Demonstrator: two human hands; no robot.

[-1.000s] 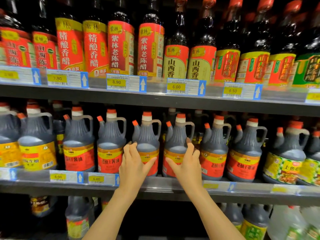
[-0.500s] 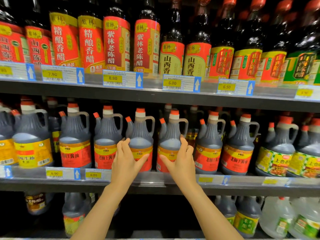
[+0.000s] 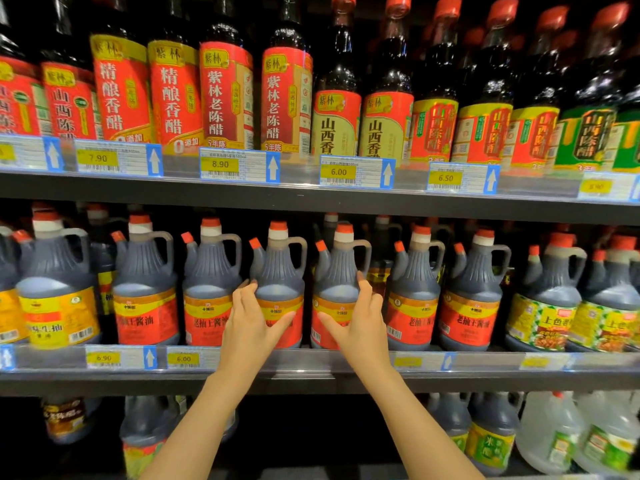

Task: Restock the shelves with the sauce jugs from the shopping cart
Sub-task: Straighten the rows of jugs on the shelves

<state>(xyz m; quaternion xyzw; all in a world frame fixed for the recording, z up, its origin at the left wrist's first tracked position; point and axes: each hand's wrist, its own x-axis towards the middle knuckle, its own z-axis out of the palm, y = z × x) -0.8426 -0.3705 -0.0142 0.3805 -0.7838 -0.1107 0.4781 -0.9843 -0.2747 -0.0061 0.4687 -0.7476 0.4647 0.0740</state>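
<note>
Moved: both hands slid slightly inward, staying on their jugs.
Left hand: fingers and thumb cupping left jug.
Right hand: cupping right jug.
Handling: likely heavy, smooth plastic; safest by the handle.

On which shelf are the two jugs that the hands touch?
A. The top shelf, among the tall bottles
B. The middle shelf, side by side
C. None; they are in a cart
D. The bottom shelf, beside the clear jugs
B: the left hand holds one red-label jug and the right hand its neighbour jug, both standing on the middle shelf.
</note>
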